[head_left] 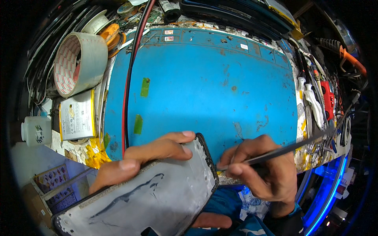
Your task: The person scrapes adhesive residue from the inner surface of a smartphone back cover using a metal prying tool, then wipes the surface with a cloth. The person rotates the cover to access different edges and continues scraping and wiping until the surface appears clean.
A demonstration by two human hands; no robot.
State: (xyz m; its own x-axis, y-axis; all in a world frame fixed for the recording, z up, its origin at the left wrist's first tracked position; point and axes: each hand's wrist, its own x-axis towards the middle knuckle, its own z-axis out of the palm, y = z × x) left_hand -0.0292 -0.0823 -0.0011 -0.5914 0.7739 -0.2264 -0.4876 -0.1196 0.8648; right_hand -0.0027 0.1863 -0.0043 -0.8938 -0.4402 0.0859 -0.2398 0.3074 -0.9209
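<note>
Lots of tools and scraps crowd the sides of the counter (71, 154), around a big blue mat (208, 90). On the left sit a fat roll of tape (95, 63) and a flat white battery (76, 114). The left hand (153, 151) has its fingers wrapped around a gray phone panel (138, 196) with a black rim, tilted at the mat's near edge. The right hand (271, 169) pinches a thin dark tool (291, 148) close beside the panel's right end. I can't tell if they touch.

A tape roll (94, 65) lies left of the mat (197, 90), tools (327, 100) right, the phone frame (138, 196) before it.
</note>
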